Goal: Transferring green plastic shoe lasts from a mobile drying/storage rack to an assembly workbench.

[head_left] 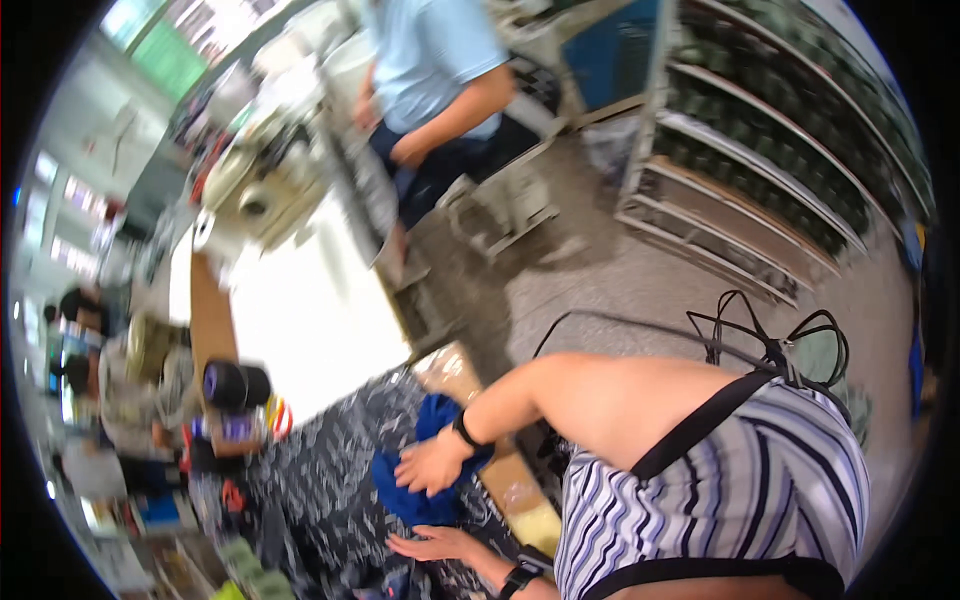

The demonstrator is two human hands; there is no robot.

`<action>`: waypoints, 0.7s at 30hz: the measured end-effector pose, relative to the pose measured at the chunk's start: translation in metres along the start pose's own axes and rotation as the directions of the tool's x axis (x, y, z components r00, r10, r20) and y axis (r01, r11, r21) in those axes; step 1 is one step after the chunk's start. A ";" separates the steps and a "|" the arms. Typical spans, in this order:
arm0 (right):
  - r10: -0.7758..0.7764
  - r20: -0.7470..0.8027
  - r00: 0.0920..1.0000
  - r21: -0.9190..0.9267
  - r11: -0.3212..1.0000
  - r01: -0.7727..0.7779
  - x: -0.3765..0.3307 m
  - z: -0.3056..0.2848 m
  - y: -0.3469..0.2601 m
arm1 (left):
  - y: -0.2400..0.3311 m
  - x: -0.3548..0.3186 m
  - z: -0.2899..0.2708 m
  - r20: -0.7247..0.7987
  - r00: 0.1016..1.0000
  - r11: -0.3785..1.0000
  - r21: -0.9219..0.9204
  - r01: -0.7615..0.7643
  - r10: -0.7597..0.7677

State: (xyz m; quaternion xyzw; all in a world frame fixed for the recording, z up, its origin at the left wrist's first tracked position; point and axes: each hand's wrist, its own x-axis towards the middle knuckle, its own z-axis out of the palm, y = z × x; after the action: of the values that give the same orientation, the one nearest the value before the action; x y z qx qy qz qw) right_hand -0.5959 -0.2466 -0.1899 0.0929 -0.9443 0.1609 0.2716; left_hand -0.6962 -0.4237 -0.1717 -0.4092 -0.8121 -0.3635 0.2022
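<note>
A crumpled blue cloth (385, 485) lies on a dark grey patterned fabric (335, 440) that is spread over the work table. My right hand (430, 466), with a dark band at its wrist, rests on the blue cloth, fingers spread and pressed flat. Just below it in the view, my left hand (440, 545) lies by the cloth's lower edge, its fingers stretched out over the patterned fabric. A dark watch sits on that wrist. Neither hand grips anything that I can see.
A bright white tabletop (320, 300) adjoins the fabric, with a sewing machine (262, 195) beyond. A dark thread cone (236, 385) stands left. A person in light blue (440, 90) sits across. A shelf rack (740, 160) and black cables (775, 350) are at right.
</note>
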 end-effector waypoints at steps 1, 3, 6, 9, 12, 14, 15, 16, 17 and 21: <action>0.125 0.055 0.991 0.036 0.991 -0.127 0.001 -0.005 -0.009 | 0.016 0.015 0.009 0.164 0.986 0.999 0.025 -0.037 0.032; 0.152 -0.158 0.976 -0.033 0.987 -0.159 -0.023 -0.039 -0.022 | 0.019 0.012 0.040 0.459 0.875 0.946 0.189 -0.264 0.152; 0.269 -0.287 0.919 -0.057 0.953 -0.297 -0.108 -0.121 -0.040 | 0.033 0.006 0.050 0.572 0.798 0.856 0.304 -0.419 0.187; 0.672 -0.235 0.702 -0.070 0.709 -0.702 -0.222 -0.202 -0.083 | -0.001 0.028 0.056 0.575 0.764 0.880 0.152 -0.451 0.292; 0.797 -0.386 0.465 -0.093 0.468 -0.879 -0.347 -0.269 -0.147 | -0.016 0.037 0.070 0.565 0.820 0.861 0.365 -0.353 0.097; 0.853 -0.448 0.267 -0.031 0.284 -0.958 -0.395 -0.327 -0.192 | -0.014 0.034 0.078 0.327 0.934 0.812 0.501 -0.299 0.143; 0.863 -0.492 0.118 -0.026 0.121 -0.992 -0.438 -0.346 -0.211 | 0.014 0.031 0.081 0.265 0.944 0.853 0.428 -0.300 0.199; 0.823 -0.565 -0.061 0.065 -0.029 -0.997 -0.455 -0.373 -0.237 | 0.052 0.027 0.067 0.205 0.949 0.881 0.367 -0.300 0.238; 0.772 -0.605 -0.196 0.128 -0.149 -0.981 -0.485 -0.399 -0.257 | 0.101 0.021 0.051 0.258 0.928 0.931 0.174 -0.320 0.270; 0.491 -0.849 -0.193 0.073 -0.253 -0.965 -0.586 -0.517 -0.301 | 0.246 -0.054 0.035 0.290 0.797 0.798 -0.490 -0.351 0.529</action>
State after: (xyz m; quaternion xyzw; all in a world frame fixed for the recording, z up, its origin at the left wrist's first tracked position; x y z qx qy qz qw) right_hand 0.2220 -0.2917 -0.0177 -0.7657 -0.5265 -0.0421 0.3670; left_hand -0.4663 -0.3266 -0.1243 -0.6909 -0.6195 -0.3723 0.0157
